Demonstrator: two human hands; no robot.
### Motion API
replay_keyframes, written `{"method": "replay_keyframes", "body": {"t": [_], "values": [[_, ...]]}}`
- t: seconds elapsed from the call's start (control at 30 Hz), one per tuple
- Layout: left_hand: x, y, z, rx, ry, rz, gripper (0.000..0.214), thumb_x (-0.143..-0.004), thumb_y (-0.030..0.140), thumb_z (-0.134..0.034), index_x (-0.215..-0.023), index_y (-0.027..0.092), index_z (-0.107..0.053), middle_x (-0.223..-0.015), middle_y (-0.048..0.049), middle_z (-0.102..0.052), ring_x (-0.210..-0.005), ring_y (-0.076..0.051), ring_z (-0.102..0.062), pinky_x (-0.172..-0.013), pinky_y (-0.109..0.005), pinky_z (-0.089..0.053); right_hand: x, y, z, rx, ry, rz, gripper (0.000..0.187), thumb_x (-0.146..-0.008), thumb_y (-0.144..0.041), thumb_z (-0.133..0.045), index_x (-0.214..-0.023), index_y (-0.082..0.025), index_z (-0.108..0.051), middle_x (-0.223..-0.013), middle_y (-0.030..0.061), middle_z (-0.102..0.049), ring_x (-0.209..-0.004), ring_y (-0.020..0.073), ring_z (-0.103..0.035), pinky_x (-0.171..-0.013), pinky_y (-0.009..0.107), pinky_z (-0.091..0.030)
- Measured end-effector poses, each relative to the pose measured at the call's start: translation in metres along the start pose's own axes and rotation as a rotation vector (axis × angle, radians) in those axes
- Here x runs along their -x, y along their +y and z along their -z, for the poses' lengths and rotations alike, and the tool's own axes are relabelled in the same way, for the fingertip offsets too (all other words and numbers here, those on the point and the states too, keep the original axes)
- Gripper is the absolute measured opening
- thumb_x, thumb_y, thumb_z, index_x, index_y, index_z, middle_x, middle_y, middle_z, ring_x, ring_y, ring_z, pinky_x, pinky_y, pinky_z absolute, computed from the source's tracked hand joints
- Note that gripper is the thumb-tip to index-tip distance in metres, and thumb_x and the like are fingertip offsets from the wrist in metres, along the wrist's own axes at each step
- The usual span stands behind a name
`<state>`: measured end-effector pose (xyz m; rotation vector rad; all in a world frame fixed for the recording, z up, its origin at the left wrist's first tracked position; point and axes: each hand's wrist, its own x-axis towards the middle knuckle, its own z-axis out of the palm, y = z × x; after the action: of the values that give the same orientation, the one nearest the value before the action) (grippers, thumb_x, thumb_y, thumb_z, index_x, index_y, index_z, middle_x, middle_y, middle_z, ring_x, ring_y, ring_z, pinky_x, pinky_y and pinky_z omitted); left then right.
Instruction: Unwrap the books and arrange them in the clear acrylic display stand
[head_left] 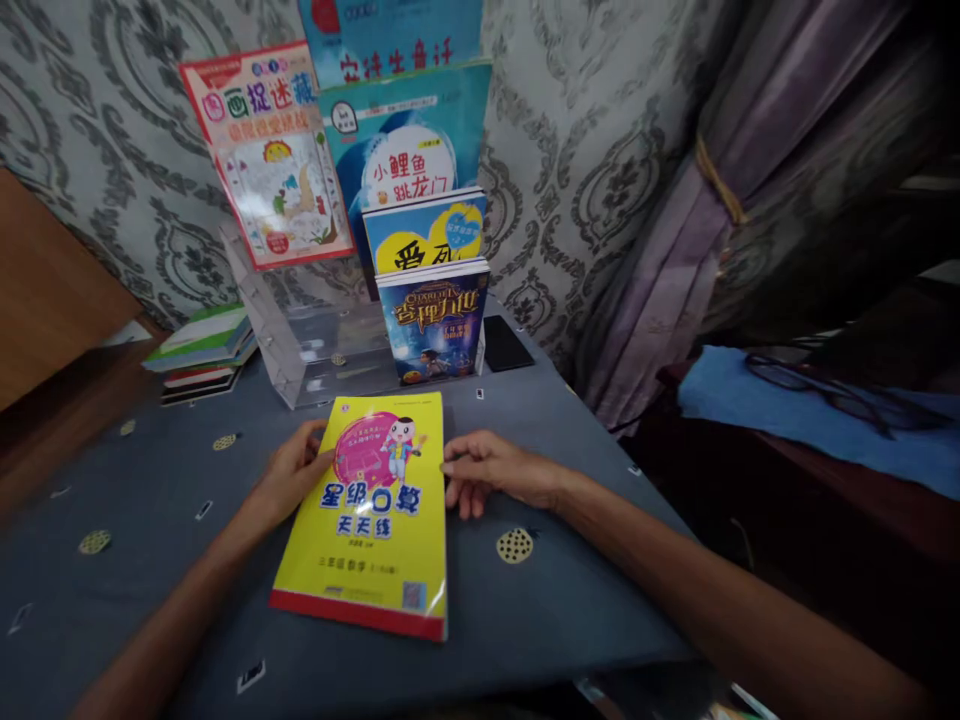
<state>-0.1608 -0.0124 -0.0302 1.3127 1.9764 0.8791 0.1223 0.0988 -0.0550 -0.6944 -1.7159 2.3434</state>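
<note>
Cloth table [172, 610], yellow workbook [367, 520] between 2 hands [289, 475] [487, 475]

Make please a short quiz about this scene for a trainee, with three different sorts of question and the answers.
1. Which edge of the yellow workbook does the left hand rest on?
2. True or false: the eyeglasses lie on the blue cloth.
3. What colour is the band along the workbook's bottom edge: A red, B green, or C blue?

Key: 1. Its left edge. 2. True. 3. A.
</note>
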Motion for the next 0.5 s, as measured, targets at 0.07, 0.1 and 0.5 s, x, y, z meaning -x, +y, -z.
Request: {"method": "replay_keyframes", "body": {"t": [0.07,0.1,0.5], "values": [[-0.006,0.001,0.003,-0.201,0.037,-0.051,0.054,-0.082,0.049,-0.055,-0.126,0.017,-0.055,-0.088,-0.0052,-0.065,-0.079,-0.026,-0.068,-0.064,-0.035,-0.054,0.000,0.003,-0.004,0.046,-0.075,-0.023,0.057,-0.069,-0.063,-0.079,-0.092,-0.013,-0.063,-0.072,0.0042,-0.074,-0.054,0.0115,-0.068,-0.048,0.019,-0.051],[-0.006,0.004,0.003,-0.315,0.062,-0.090,0.050,-0.086,0.046,-0.050,-0.126,0.017,-0.056,-0.093,-0.0071,-0.066,-0.086,-0.027,-0.068,-0.070,-0.037,-0.054,0.001,0.004,-0.006,0.073,-0.096,-0.032,0.057,-0.070,-0.064,-0.078,-0.090,-0.013,-0.064,-0.070,0.0038,-0.074,-0.053,0.0110,-0.068,-0.048,0.019,-0.051],[0.043,0.072,-0.078,-0.891,0.022,-0.503,0.036,-0.100,0.042,-0.046,-0.124,0.016,-0.057,-0.129,-0.0142,-0.062,-0.121,-0.030,-0.057,-0.100,-0.044,-0.046,-0.005,-0.012,0.025,0.197,0.582,0.390,0.017,-0.090,-0.031,-0.061,-0.090,-0.015,-0.068,-0.071,0.0026,-0.073,-0.056,0.0093,-0.061,-0.047,0.017,-0.041]]}}
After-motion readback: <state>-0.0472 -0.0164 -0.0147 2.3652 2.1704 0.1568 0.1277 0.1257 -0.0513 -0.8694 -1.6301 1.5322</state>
